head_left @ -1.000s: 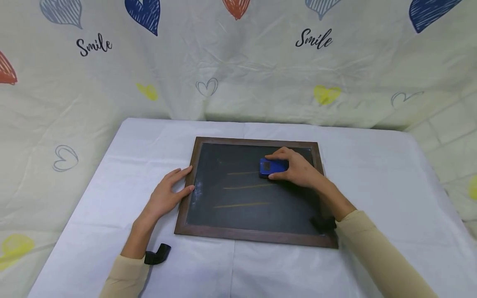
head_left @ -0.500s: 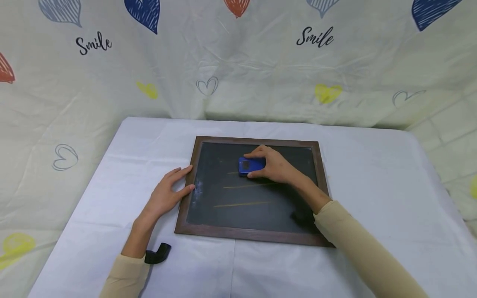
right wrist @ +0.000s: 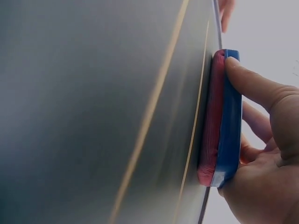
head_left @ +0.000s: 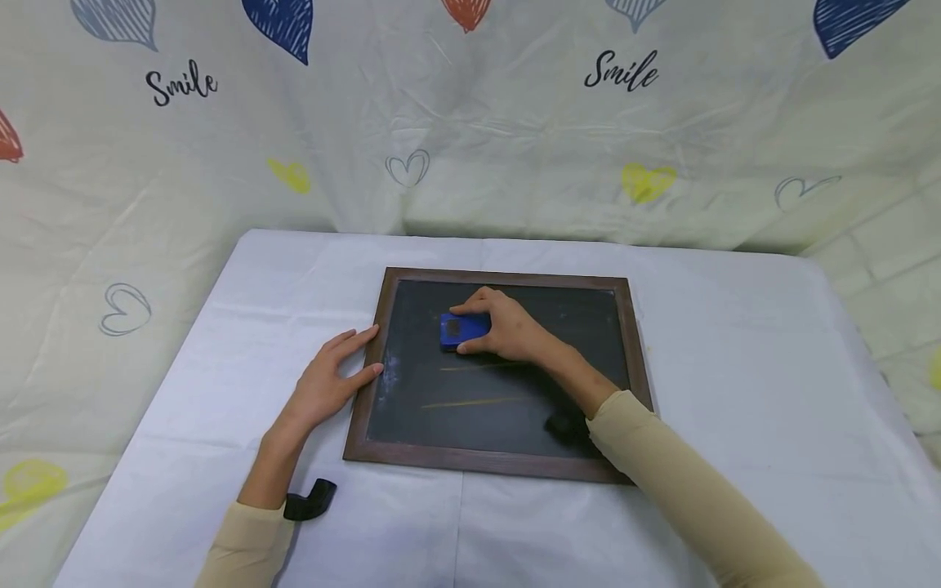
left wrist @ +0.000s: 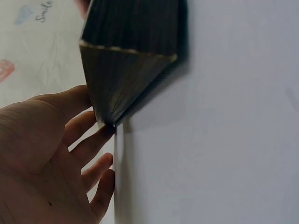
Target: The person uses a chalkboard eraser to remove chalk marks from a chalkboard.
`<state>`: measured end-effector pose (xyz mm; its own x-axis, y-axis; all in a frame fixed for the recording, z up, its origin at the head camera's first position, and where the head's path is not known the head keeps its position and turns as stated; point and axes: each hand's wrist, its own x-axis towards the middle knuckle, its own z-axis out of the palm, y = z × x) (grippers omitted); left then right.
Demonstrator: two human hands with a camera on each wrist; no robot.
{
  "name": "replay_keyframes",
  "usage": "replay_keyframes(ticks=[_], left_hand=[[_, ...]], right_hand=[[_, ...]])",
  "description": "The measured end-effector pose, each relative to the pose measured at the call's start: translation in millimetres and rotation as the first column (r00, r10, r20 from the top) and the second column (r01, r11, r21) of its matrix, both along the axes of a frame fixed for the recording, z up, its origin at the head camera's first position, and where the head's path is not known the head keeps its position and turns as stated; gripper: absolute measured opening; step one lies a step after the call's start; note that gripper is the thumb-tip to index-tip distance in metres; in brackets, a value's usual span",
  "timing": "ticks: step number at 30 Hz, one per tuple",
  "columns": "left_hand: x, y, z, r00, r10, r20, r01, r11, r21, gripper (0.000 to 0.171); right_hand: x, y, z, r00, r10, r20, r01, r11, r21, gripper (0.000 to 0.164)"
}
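A chalkboard [head_left: 470,429] in a dark brown wooden frame lies on the white-covered table, with two yellow chalk lines showing below the eraser. My right hand [head_left: 512,327] grips a blue chalkboard eraser [head_left: 465,328] between thumb and fingers on the upper left part of the board. In the right wrist view the eraser's pink pad [right wrist: 212,121] faces the board's dark surface. My left hand [head_left: 328,380] rests at the frame's left side, its thumb and fingertips on the edge. The left wrist view shows the frame's corner [left wrist: 128,70] close up beside the thumb.
A white cloth covers the table [head_left: 735,351] on all sides of the board. Behind it hangs a pale curtain [head_left: 507,163] printed with hearts and the word Smile. A black wrist strap piece [head_left: 312,501] sticks out beside the left sleeve.
My right hand has slid the eraser leftward across the board, and the top yellow line no longer shows. The left hand stays in place on the frame.
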<state>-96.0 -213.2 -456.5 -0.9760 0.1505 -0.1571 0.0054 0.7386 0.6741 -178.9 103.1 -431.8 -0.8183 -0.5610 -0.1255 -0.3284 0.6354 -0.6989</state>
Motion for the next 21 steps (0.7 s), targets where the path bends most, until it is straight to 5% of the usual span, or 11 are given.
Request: replay_keyframes(ticks=[21], left_hand=[[-0.5, 3.0, 3.9, 0.999, 0.004, 0.032, -0.003, 1.0, -0.022, 0.067]], right_hand=[[5.2, -44.0, 4.6, 0.998, 0.06, -0.026, -0.059, 0.998, 0.027, 0.064]])
